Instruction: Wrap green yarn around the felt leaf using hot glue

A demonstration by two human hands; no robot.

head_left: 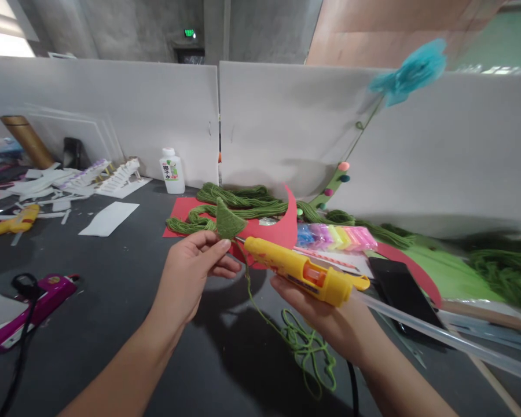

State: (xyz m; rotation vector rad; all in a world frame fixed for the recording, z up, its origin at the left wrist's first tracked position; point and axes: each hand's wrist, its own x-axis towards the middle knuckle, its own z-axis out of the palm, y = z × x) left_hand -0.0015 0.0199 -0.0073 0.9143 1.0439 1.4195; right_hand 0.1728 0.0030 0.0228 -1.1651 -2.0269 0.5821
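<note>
Between the thumb and fingers of my left hand (197, 263) is a small green yarn-wrapped triangle (228, 220), its tip pointing up. My right hand (312, 310) is wrapped from below around a yellow hot glue gun (297, 266), whose nozzle points left and reaches the triangle's lower right edge. A long clear glue stick (443, 333) sticks out of the gun's back. Green yarn (260, 310) hangs from near the triangle and runs to a loose tangle (308, 347) on the dark table below my right hand.
Behind my hands lie green yarn skeins (238, 197), red cut sheets (282, 229) and colourful packs (336, 236). A black phone (402, 289) lies at right. A white bottle (172, 172) stands by the partition. At left are a magenta tool (35, 313) and another yellow glue gun (19, 222).
</note>
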